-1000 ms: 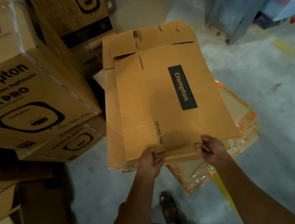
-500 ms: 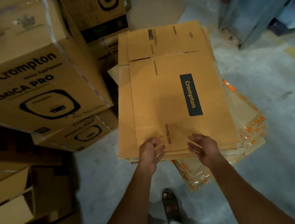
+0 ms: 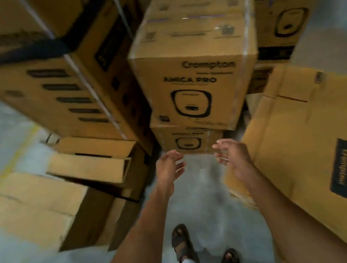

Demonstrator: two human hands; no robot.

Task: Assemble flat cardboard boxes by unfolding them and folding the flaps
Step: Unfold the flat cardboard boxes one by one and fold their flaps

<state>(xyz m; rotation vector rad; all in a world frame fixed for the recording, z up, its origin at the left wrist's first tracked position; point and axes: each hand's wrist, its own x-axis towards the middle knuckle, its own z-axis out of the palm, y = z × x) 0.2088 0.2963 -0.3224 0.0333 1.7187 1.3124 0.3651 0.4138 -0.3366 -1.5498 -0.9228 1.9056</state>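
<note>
A stack of flat brown cardboard boxes (image 3: 304, 137) with a black Crompton label lies at the right. My left hand (image 3: 168, 169) and my right hand (image 3: 232, 154) hover side by side over the floor, left of that stack, fingers spread and holding nothing. Neither hand touches any cardboard. At the left lie assembled long boxes (image 3: 89, 163) with open ends. The view is motion-blurred.
Sealed Amica Pro cartons (image 3: 190, 63) are stacked straight ahead, with a bigger strapped carton (image 3: 48, 81) at the upper left and more cartons behind. A large brown box (image 3: 38, 211) sits low at the left. My sandalled feet (image 3: 182, 244) stand on the grey concrete floor (image 3: 200, 198).
Both hands let go of the top flat box and came off the stack. The view swung left, so the flat stack now sits at the right edge.
</note>
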